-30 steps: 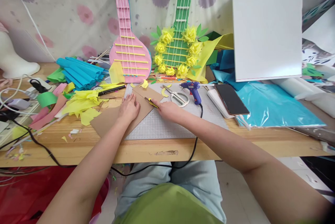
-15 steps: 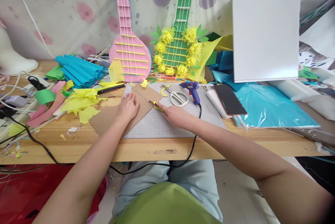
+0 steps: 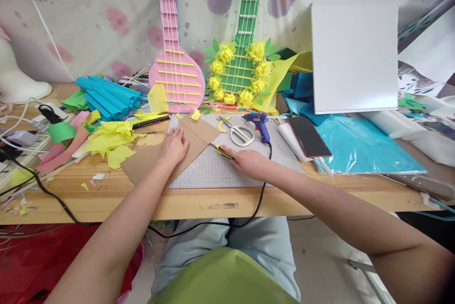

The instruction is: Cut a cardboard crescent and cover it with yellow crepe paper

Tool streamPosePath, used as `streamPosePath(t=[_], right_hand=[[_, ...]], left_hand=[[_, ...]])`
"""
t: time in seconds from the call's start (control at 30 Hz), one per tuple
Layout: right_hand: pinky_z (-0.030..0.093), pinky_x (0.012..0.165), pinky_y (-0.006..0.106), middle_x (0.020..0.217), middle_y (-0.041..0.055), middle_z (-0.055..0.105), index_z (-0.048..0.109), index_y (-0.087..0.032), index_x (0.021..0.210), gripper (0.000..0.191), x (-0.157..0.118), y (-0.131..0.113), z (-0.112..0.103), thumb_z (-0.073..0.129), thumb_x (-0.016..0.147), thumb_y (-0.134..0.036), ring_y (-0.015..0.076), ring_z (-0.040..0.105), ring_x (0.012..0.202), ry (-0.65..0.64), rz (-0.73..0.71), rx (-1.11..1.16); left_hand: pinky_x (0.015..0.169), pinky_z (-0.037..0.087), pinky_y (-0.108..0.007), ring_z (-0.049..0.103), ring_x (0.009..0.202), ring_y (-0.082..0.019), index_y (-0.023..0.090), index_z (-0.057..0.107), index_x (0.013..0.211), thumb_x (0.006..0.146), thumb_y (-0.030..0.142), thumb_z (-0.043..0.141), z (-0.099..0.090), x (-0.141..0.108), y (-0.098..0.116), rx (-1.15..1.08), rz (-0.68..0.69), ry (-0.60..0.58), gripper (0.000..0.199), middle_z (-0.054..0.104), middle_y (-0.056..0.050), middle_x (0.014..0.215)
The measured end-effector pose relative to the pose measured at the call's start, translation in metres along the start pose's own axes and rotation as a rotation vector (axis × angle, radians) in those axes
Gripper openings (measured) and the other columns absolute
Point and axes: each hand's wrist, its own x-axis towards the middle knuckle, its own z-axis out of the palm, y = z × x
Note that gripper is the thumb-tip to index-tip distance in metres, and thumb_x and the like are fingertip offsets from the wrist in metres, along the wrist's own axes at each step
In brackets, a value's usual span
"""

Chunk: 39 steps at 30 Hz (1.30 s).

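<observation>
My left hand [image 3: 175,146] lies flat on a sheet of brown cardboard [image 3: 194,159], pressing it against the grey cutting mat [image 3: 199,176]. A straight cut line crosses the cardboard diagonally, right of that hand. In my right hand [image 3: 249,159] is a yellow-and-black utility knife [image 3: 221,151], its blade pointing left at the cardboard's right edge, near the end of the line. The index finger stretches along the knife's top. Just beyond this hand lie white-handled scissors [image 3: 241,134] and a purple glue gun [image 3: 261,126], both on the mat.
A pink paper guitar [image 3: 177,76] and a green one [image 3: 237,74] with yellow flowers lean at the back. A phone [image 3: 309,137] and a blue plastic-wrapped pack [image 3: 369,147] lie right. Yellow crepe paper [image 3: 110,138] is left. The glue gun's black cord [image 3: 262,199] hangs over the table edge.
My right hand has drawn the knife right and slightly toward me, to the cardboard's edge. The cut line now shows longer. My left hand stays in place.
</observation>
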Motion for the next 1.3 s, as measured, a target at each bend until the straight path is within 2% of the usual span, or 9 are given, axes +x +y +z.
streamPosePath(t=[0.23, 0.43, 0.57, 0.63, 0.7, 0.77, 0.9, 1.03, 1.3], right_hand=[[0.041, 0.066, 0.029, 0.093, 0.0088, 0.067, 0.018, -0.027, 0.143, 0.055, -0.002, 0.012, -0.001, 0.03, 0.09, -0.031, 0.0213, 0.062, 0.08, 0.007, -0.03, -0.005], [0.042, 0.07, 0.029, 0.107, 0.0078, 0.065, 0.02, -0.03, 0.142, 0.054, -0.001, 0.022, 0.005, 0.032, 0.09, -0.035, 0.0205, 0.062, 0.086, 0.037, -0.04, 0.047], [0.042, 0.071, 0.027, 0.109, 0.0057, 0.064, 0.024, -0.032, 0.141, 0.052, -0.006, 0.023, -0.013, 0.033, 0.09, -0.036, 0.0184, 0.062, 0.084, 0.088, -0.012, 0.161], [0.042, 0.072, 0.026, 0.108, 0.0055, 0.064, 0.017, -0.029, 0.143, 0.054, -0.004, 0.02, -0.029, 0.03, 0.091, -0.035, 0.0171, 0.062, 0.082, 0.179, 0.042, 0.235], [0.042, 0.075, 0.028, 0.111, 0.0058, 0.063, 0.01, -0.026, 0.144, 0.056, 0.006, 0.014, -0.041, 0.028, 0.092, -0.033, 0.0174, 0.061, 0.085, 0.283, 0.07, 0.262], [0.042, 0.079, 0.029, 0.114, 0.0051, 0.062, 0.012, -0.028, 0.144, 0.056, 0.024, 0.004, -0.044, 0.029, 0.091, -0.033, 0.0187, 0.06, 0.091, 0.308, 0.045, 0.227], [0.043, 0.078, 0.032, 0.109, 0.0056, 0.064, 0.022, -0.03, 0.141, 0.052, 0.073, -0.024, -0.03, 0.03, 0.09, -0.033, 0.0215, 0.061, 0.092, 0.222, -0.019, 0.139], [0.044, 0.075, 0.032, 0.106, 0.007, 0.065, 0.025, -0.03, 0.14, 0.049, 0.111, -0.045, -0.016, 0.026, 0.091, -0.034, 0.0224, 0.061, 0.093, 0.24, 0.002, 0.122], [0.042, 0.077, 0.032, 0.11, 0.0076, 0.063, 0.03, -0.028, 0.138, 0.046, 0.134, -0.051, -0.02, 0.026, 0.092, -0.033, 0.0221, 0.059, 0.096, 0.256, 0.007, 0.089]], left_hand=[[0.11, 0.021, -0.041, 0.031, 0.131, -0.024, 0.008, 0.046, 0.129, 0.085, 0.03, 0.028, -0.002, 0.0, 0.0, 0.016, 0.003, 0.001, 0.052, 0.039, -0.009, 0.14], [0.109, 0.023, -0.044, 0.032, 0.131, -0.024, 0.008, 0.045, 0.13, 0.086, 0.031, 0.026, -0.002, -0.002, 0.001, 0.036, 0.011, 0.013, 0.053, 0.039, -0.01, 0.14], [0.109, 0.023, -0.044, 0.033, 0.13, -0.025, 0.008, 0.045, 0.13, 0.086, 0.03, 0.026, -0.004, -0.003, 0.003, 0.038, 0.02, 0.02, 0.052, 0.04, -0.01, 0.139], [0.109, 0.022, -0.045, 0.031, 0.131, -0.027, 0.008, 0.046, 0.129, 0.086, 0.03, 0.028, -0.004, -0.003, 0.003, 0.032, 0.021, 0.032, 0.051, 0.041, -0.01, 0.138], [0.109, 0.022, -0.045, 0.029, 0.131, -0.028, 0.007, 0.047, 0.128, 0.086, 0.029, 0.029, -0.003, -0.003, 0.003, 0.023, 0.032, 0.058, 0.05, 0.043, -0.011, 0.137], [0.11, 0.021, -0.043, 0.029, 0.132, -0.026, 0.007, 0.048, 0.126, 0.086, 0.027, 0.03, -0.001, -0.003, 0.001, 0.007, 0.078, 0.086, 0.048, 0.044, -0.011, 0.136], [0.109, 0.025, -0.038, 0.037, 0.128, -0.022, 0.007, 0.052, 0.123, 0.087, 0.021, 0.029, 0.004, -0.001, -0.001, -0.036, 0.147, 0.078, 0.045, 0.047, -0.011, 0.133], [0.107, 0.03, -0.036, 0.04, 0.126, -0.021, 0.009, 0.051, 0.124, 0.086, 0.02, 0.033, 0.005, 0.0, -0.002, -0.07, 0.145, 0.079, 0.044, 0.049, -0.011, 0.132], [0.107, 0.031, -0.035, 0.041, 0.125, -0.022, 0.008, 0.053, 0.122, 0.084, 0.019, 0.035, 0.005, 0.002, -0.002, -0.087, 0.145, 0.083, 0.044, 0.051, -0.011, 0.13]])
